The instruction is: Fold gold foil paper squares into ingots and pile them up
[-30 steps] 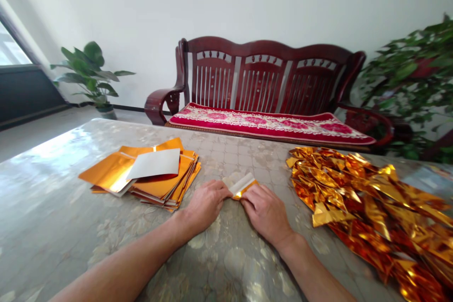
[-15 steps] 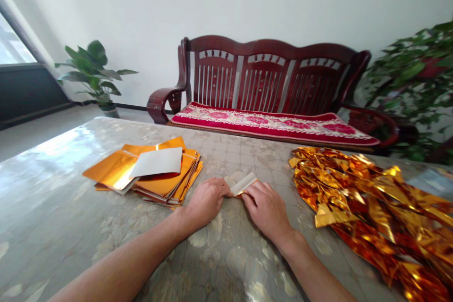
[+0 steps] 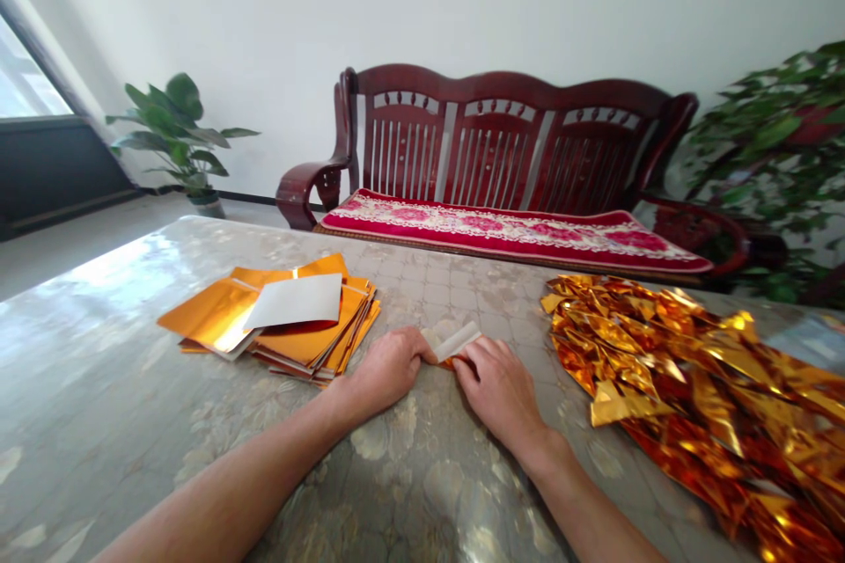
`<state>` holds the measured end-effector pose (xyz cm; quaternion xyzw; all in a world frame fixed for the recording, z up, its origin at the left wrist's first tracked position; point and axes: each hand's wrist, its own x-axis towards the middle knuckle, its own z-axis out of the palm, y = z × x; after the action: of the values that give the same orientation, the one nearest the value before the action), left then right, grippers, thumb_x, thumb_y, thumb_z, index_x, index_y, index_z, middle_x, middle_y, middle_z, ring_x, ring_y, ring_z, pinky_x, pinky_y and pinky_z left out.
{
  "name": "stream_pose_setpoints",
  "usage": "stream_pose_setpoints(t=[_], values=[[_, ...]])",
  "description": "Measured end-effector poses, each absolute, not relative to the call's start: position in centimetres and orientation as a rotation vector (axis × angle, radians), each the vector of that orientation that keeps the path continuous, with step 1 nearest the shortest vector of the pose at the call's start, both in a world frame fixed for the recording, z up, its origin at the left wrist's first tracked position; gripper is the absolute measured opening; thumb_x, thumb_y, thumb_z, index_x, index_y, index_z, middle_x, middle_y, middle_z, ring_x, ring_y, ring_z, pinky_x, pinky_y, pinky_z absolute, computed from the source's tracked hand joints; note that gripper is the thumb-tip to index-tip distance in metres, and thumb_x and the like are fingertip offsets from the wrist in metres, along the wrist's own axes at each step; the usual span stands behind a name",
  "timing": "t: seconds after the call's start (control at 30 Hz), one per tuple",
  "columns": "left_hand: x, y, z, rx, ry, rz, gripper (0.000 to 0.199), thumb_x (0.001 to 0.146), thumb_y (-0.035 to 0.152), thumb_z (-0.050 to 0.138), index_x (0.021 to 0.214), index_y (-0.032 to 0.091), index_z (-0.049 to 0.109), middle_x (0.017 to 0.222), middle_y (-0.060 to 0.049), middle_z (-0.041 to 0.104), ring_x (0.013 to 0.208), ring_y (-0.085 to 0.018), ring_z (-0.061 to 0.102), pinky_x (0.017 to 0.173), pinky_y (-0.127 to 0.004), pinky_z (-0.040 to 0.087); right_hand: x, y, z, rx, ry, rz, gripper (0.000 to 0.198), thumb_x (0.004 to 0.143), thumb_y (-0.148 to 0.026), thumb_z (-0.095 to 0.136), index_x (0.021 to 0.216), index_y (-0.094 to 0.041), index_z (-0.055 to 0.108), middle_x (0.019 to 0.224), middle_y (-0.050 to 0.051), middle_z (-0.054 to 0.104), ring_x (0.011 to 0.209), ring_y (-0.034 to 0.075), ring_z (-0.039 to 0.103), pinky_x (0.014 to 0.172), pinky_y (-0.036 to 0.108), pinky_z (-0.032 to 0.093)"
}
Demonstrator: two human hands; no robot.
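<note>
Head view: a folded paper strip, pale side up, sits between the hands at the tabletop, short of the table's far edge, with a stack of gold sheets toward the left edge and a heap of crumpled foil along the right. The left hand pinches the strip's left end between thumb and forefinger, other fingers curled; the right hand grips its right end, thumb on the near side. It should be light and thin, quick to crease, probably slippery on the foil side; both ends look the best hold. A second ago a wide gold band showed along its near side; now only an orange sliver does. Stack and heap lie unchanged.
</note>
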<state>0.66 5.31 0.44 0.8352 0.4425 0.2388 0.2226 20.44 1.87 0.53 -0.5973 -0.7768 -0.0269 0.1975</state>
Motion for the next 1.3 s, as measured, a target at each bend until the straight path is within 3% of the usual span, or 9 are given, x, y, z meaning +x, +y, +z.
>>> stream_pose_setpoints(t=[0.37,0.6,1.3], values=[[0.9,5.5,-0.2,2.261,1.216,0.742,0.031,0.078,0.003,0.048,0.085,0.019,0.074,0.089,-0.003,0.070,0.090,-0.017,0.064,0.084,-0.026,0.048,20.6,2.0,0.2,-1.621,-2.195,-0.083,0.016,0.094,-0.027,0.056,0.079,-0.022,0.060,0.089,0.003,0.064,0.087,0.020,0.054,0.075,0.031,0.037],[1.1,5.7,-1.4,2.279,1.087,0.859,0.031,0.082,0.002,0.050,0.085,0.019,0.075,0.096,-0.004,0.070,0.093,-0.015,0.064,0.086,-0.024,0.048,20.7,0.9,0.5,-1.450,-2.350,-0.103,0.015,0.095,-0.022,0.052,0.083,-0.021,0.060,0.086,0.004,0.063,0.086,0.020,0.053,0.077,0.031,0.037],[1.1,5.0,0.0,2.324,1.204,0.725,0.035,0.078,0.001,0.046,0.084,0.020,0.074,0.097,-0.004,0.070,0.096,-0.017,0.065,0.089,-0.026,0.048,20.2,1.6,0.6,-1.714,-2.213,-0.016,0.019,0.091,-0.023,0.051,0.072,-0.022,0.054,0.078,0.001,0.065,0.078,0.018,0.056,0.067,0.030,0.031]])
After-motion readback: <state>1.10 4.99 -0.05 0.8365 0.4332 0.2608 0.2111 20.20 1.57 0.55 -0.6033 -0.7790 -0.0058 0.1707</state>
